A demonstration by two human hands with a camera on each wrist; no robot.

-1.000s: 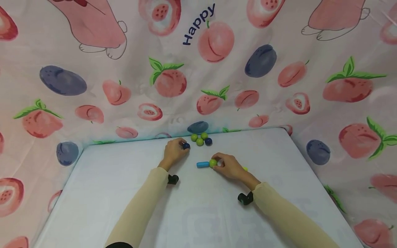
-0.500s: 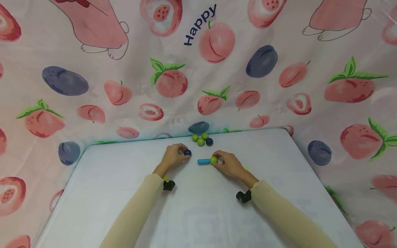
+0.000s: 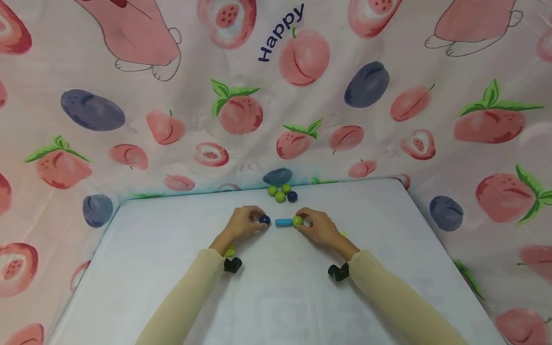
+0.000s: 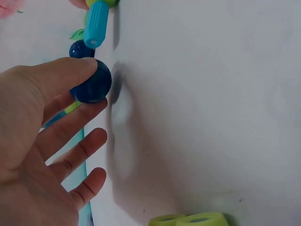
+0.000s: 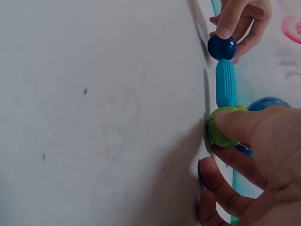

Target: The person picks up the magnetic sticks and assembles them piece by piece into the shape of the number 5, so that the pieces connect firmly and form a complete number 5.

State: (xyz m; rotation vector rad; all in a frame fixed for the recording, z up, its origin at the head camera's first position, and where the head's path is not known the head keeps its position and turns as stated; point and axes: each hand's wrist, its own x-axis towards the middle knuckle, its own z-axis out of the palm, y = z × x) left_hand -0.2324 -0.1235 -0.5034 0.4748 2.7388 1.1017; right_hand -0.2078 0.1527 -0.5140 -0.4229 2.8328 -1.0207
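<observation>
My left hand (image 3: 242, 224) pinches a dark blue ball (image 4: 94, 84) between thumb and fingertips, its other fingers spread loosely. In my right hand (image 3: 320, 227) a green ball (image 5: 221, 128) is pinched, and a light blue ridged rod (image 5: 225, 84) sticks out from that ball toward the left hand. The rod's free end points at the dark blue ball, with a small gap between them in the head view. Both hands are close over the white table (image 3: 276, 278), facing each other.
Behind the hands, several green balls (image 3: 280, 197) and another dark blue ball (image 3: 292, 197) lie near the table's back edge. Yellow-green pieces (image 4: 202, 220) lie by the left wrist, and a bit of yellow (image 3: 343, 235) shows behind the right wrist. A fruit-printed curtain (image 3: 241, 115) hangs behind.
My left hand has brought the dark blue ball from near the back group toward me and rightward, level with the rod. The right hand has raised the rod and green ball slightly away from me.
</observation>
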